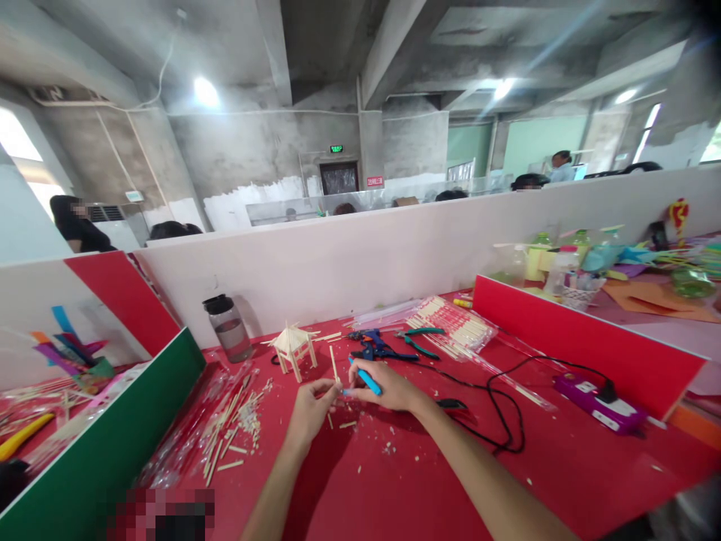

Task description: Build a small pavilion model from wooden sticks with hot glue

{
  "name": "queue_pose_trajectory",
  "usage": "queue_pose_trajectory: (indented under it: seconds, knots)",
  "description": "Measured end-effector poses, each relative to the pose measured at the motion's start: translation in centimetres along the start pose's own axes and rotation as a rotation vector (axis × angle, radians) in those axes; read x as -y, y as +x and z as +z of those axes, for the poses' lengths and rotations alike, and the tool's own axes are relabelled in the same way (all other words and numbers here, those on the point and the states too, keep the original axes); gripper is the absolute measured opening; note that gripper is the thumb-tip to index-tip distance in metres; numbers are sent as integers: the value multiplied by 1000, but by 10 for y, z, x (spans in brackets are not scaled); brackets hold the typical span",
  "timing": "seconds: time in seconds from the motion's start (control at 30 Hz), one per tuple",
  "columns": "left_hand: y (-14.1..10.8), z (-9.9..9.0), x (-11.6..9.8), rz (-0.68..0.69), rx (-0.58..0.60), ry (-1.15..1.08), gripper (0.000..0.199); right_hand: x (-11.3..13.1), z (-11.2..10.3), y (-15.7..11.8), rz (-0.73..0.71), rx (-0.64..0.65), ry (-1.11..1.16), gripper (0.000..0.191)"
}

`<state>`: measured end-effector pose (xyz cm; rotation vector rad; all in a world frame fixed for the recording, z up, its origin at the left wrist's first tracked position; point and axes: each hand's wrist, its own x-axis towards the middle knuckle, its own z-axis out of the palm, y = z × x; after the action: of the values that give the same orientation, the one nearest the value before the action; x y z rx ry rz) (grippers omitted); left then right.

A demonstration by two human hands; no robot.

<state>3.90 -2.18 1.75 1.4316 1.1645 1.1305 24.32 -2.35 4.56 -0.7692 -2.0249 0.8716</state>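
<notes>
My left hand [315, 406] pinches a thin wooden stick [333, 364], which stands up at a slant from the fingers. My right hand [388, 385] is closed around a slim bright-blue tool [369, 379] that looks like a pen or craft knife; its exact kind is unclear. The fingertips of both hands nearly meet. Just behind the left hand stands a small pavilion model [293, 349] of wooden sticks with a pointed roof. Beyond the right hand lie a dark blue glue gun [375, 346] and green-handled pliers [423, 342].
Loose sticks and cut bits [242, 421] lie at the left beside a green divider [129, 443]. A water bottle [230, 329] stands at the back. Bagged sticks [456, 324] lie behind the pliers. A black cord [521, 432] runs to a purple power strip [597, 402] by a red divider [563, 338].
</notes>
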Motion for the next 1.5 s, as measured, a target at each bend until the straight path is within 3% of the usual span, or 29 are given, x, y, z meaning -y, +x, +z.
queue_pose_trajectory:
  seconds: [0.17,0.37,0.9,1.23,1.5]
  knots:
    - [0,1,3,-81,16,-111,57,-7,7,2,6,-14,2,16]
    - [-2,3,0,-81,-13,-147,54,-18,15,4,8,-47,-1,15]
    - [-2,0,-1,-126,4,-260,49,-17,20,6,-9,-132,19,19]
    - [5,-9,6,-100,-132,-341,48,-22,6,11,186,-198,409,46]
    - [5,-6,5,-108,-141,-380,45,-11,8,7,182,-205,215,35]
